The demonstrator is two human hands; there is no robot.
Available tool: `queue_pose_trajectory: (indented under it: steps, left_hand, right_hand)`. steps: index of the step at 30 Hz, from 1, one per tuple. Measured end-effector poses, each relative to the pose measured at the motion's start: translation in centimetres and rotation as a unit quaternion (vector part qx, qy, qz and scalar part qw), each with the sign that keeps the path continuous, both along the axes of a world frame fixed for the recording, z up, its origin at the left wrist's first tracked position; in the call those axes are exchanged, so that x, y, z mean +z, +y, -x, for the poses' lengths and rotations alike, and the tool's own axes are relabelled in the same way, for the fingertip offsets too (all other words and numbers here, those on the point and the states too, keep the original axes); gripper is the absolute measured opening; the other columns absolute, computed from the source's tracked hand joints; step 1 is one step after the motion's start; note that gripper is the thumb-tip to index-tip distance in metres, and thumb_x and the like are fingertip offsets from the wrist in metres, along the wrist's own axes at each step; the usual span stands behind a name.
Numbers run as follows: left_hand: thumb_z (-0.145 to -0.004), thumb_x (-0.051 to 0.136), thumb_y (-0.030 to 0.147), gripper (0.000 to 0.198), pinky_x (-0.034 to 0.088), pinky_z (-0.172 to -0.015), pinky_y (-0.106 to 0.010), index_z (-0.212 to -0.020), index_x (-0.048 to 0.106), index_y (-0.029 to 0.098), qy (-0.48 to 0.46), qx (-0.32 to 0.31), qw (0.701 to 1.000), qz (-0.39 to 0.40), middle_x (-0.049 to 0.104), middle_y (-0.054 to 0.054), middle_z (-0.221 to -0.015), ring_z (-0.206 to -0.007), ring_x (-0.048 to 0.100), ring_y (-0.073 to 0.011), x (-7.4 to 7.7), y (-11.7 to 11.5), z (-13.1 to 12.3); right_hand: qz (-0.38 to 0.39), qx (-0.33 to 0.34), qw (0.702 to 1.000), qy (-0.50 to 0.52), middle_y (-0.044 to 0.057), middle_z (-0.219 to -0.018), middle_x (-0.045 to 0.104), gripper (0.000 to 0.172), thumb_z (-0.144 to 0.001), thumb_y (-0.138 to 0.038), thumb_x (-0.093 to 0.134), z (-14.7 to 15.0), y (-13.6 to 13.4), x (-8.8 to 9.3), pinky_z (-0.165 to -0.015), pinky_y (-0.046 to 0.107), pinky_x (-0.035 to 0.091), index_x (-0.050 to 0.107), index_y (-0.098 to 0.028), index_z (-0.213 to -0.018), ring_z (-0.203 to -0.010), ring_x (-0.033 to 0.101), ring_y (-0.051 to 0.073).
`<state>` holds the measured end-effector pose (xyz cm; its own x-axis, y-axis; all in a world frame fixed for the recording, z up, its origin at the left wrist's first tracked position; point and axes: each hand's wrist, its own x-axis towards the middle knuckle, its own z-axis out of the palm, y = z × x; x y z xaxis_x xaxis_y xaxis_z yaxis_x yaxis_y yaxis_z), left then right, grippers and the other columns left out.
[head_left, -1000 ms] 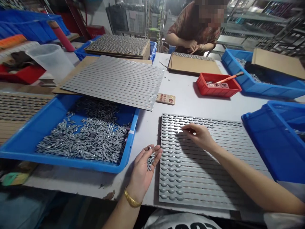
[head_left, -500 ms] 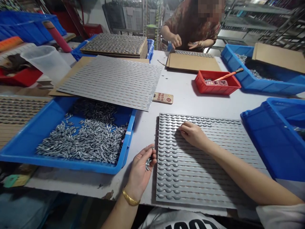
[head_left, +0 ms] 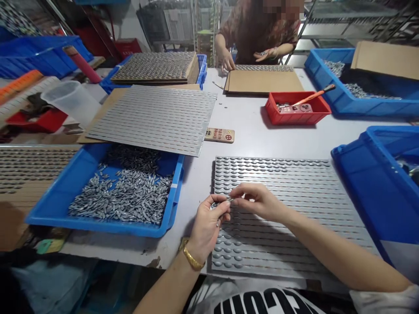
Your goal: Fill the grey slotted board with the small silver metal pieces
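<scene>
The left hand (head_left: 207, 229) cups small grey metal pieces (head_left: 216, 205). The right hand (head_left: 258, 203) pinches one, it seems — both over a slotted grey metal panel (head_left: 288, 172)

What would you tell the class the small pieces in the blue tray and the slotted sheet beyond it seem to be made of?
The small pieces look like metal: dull silvery grey, with bright glints along them. The slotted sheet also looks like thin metal, matte grey with a thin pale edge, though a coated material is possible.

l hand (head_left: 207, 227) curled palm-up, r hand (head_left: 258, 201) pinching, tips v close
</scene>
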<state>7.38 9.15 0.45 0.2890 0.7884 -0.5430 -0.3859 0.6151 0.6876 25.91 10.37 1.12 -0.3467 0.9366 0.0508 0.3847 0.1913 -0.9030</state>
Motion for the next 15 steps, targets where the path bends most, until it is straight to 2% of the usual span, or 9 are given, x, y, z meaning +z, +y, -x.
queue_pose_trajectory:
  steps: [3,6,8,11,12,15]
  left_hand:
    - [-0.072,0.074,0.020,0.019,0.044,-0.055,-0.016,-0.085,0.061,0.015,0.012,-0.019,1.000,-0.005,0.059,0.001,-0.066,-0.057,0.053,-0.0065,0.1,-0.1,-0.9]
    - [-0.075,0.071,0.021,0.019,0.046,-0.055,-0.016,-0.090,0.062,0.014,-0.009,-0.023,0.999,0.031,0.063,-0.002,-0.074,-0.064,0.058,-0.0084,0.5,0.3,-1.0]
    - [-0.079,0.067,0.023,0.019,0.049,-0.057,-0.017,-0.095,0.064,0.013,-0.033,0.014,0.997,0.070,0.066,-0.006,-0.087,-0.072,0.063,-0.0110,0.9,1.0,-0.6]
    - [-0.084,0.058,0.019,0.018,0.055,-0.071,-0.022,-0.100,0.064,0.013,-0.055,0.143,0.982,0.107,0.067,-0.010,-0.100,-0.085,0.066,-0.0149,1.2,1.9,0.3]
    - [-0.084,0.057,0.017,0.019,0.055,-0.076,-0.024,-0.101,0.064,0.012,-0.056,0.166,0.978,0.112,0.067,-0.011,-0.103,-0.089,0.066,-0.0165,1.2,2.1,0.5]
    - [-0.083,0.057,0.015,0.022,0.056,-0.079,-0.027,-0.104,0.063,0.011,-0.037,0.141,0.982,0.118,0.066,-0.014,-0.106,-0.093,0.067,-0.0198,1.1,1.8,0.5]
  right_hand:
    - [0.028,0.000,0.999,0.016,0.000,-0.077,0.065,0.010,-0.085,-0.025,0.059,0.4,-0.8,0.3,-0.057,0.023,0.046,0.067,-0.020,-0.088,-0.068,0.058,0.012]
    - [0.019,-0.026,0.999,0.015,0.001,-0.079,0.066,0.010,-0.085,-0.023,0.058,-0.7,-1.1,-0.4,-0.058,0.023,0.047,0.067,-0.020,-0.089,-0.069,0.059,0.012]
    - [-0.032,-0.062,0.998,-0.007,0.002,-0.084,0.067,0.012,-0.087,-0.022,0.056,-2.2,-1.0,-1.2,-0.061,0.025,0.048,0.066,-0.021,-0.093,-0.073,0.060,0.013]
    - [-0.130,-0.126,0.980,-0.087,0.004,-0.086,0.066,0.014,-0.089,-0.021,0.052,-4.5,-0.1,-3.0,-0.061,0.027,0.047,0.065,-0.021,-0.096,-0.071,0.059,0.015]
    - [-0.155,-0.139,0.970,-0.122,0.004,-0.083,0.066,0.014,-0.089,-0.020,0.051,-5.1,0.4,-3.6,-0.060,0.027,0.046,0.064,-0.021,-0.094,-0.068,0.058,0.015]
    - [-0.207,-0.139,0.944,-0.215,0.005,-0.082,0.066,0.018,-0.090,-0.016,0.047,-6.0,1.9,-5.4,-0.060,0.026,0.046,0.064,-0.020,-0.094,-0.069,0.059,0.015]
